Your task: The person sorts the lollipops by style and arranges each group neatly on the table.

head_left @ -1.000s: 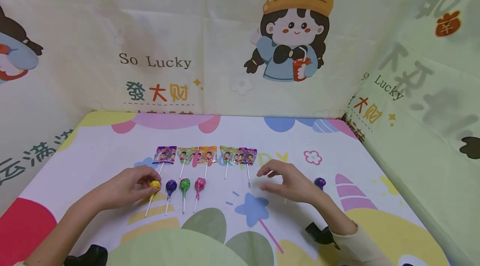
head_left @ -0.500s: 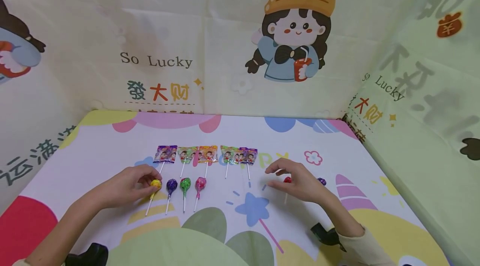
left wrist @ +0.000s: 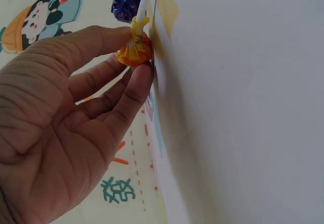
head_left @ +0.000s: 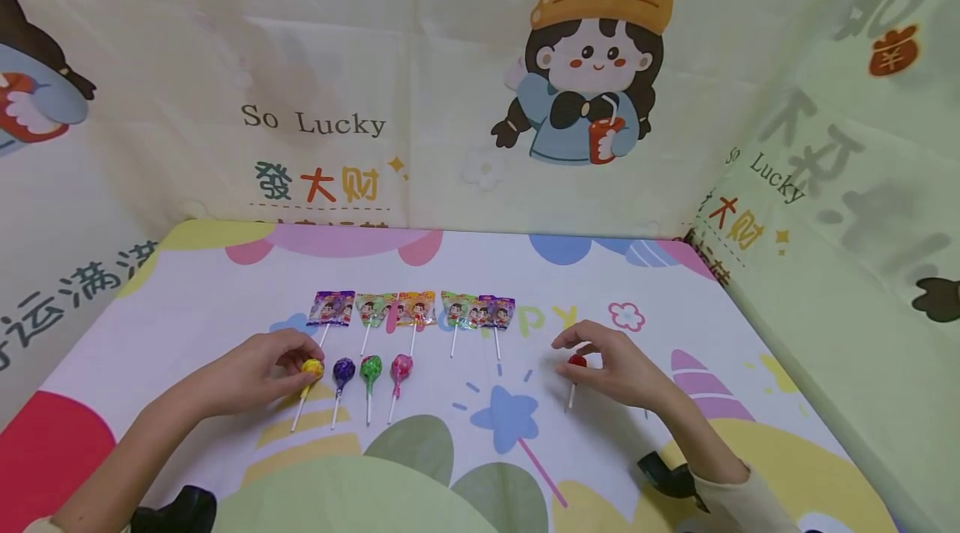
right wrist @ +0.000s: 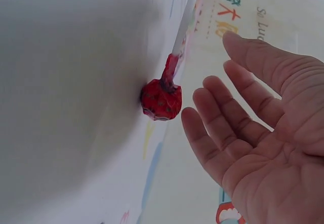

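Observation:
My left hand (head_left: 255, 374) pinches the round head of a yellow-wrapped lollipop (head_left: 312, 369), whose stick lies toward me on the table. In the left wrist view the thumb and fingertips sit on either side of that lollipop's wrapper (left wrist: 135, 52). To its right lie a dark purple lollipop (head_left: 343, 372), a green one (head_left: 371, 368) and a pink one (head_left: 402, 368). My right hand (head_left: 618, 368) hovers around a red lollipop (head_left: 577, 360), fingers spread and gently bent. A gap separates the red wrapped ball (right wrist: 161, 101) from those fingers in the right wrist view.
Behind the round lollipops runs a row of flat-bagged ones, from a purple bag (head_left: 331, 309) past an orange bag (head_left: 416, 309) to another purple bag (head_left: 498, 313). The patterned tabletop (head_left: 450, 270) meets a printed cloth backdrop (head_left: 442, 141) at its far edge.
My right hand has moved rightward to the red lollipop, which came into view. A purple lollipop farther right is now hidden behind that arm. The left hand keeps its hold.

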`<state>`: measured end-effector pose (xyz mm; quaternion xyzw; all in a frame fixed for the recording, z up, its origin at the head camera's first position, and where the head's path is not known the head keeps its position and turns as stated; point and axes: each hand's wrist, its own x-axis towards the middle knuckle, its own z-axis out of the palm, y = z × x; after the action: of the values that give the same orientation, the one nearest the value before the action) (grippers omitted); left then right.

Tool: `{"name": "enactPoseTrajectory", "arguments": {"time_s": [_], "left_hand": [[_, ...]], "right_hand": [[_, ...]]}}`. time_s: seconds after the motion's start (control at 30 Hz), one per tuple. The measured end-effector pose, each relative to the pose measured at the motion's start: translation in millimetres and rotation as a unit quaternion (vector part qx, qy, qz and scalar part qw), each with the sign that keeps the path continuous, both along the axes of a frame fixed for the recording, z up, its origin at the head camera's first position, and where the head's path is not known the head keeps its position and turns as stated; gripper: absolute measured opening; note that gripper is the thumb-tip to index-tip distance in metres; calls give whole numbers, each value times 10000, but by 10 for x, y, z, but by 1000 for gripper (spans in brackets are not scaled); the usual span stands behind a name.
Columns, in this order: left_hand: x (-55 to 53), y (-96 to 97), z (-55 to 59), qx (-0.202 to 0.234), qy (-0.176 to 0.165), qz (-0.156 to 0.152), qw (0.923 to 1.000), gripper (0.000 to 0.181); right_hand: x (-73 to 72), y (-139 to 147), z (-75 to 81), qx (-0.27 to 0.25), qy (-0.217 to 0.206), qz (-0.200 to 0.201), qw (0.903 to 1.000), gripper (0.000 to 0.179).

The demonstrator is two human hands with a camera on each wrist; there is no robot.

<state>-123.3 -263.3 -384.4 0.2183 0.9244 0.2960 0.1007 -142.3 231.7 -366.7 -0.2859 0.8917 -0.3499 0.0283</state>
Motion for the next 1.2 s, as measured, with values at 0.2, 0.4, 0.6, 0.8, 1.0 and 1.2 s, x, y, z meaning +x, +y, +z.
{"name": "enactPoseTrajectory", "arguments": {"time_s": [0.2, 0.4, 0.6, 0.8, 1.0, 1.2], "left_hand": [[4, -2, -6, -13, -26, 11, 10000, 23], [7, -2, -14, 0, -8, 14, 10000, 23], [6, 2, -17, 15, 7, 39, 10000, 22], [1, -1, -7, 17, 22, -11, 10000, 22], [-3, 5, 1, 19, 75, -44, 10000, 21], [1, 9, 5, 17, 34, -11, 10000, 21]], "right_hand": [[2, 48, -34, 67, 177, -132, 9997, 27], [4, 80, -53, 163, -176, -203, 9995, 26], [-6, 85, -90, 222, -346, -248, 9988, 25], [-16, 87, -129, 253, -362, -185, 9989, 22], [-29, 88, -146, 329, -265, -191, 9989, 20], [-35, 85, -146, 325, -200, -167, 9991, 20]]}}
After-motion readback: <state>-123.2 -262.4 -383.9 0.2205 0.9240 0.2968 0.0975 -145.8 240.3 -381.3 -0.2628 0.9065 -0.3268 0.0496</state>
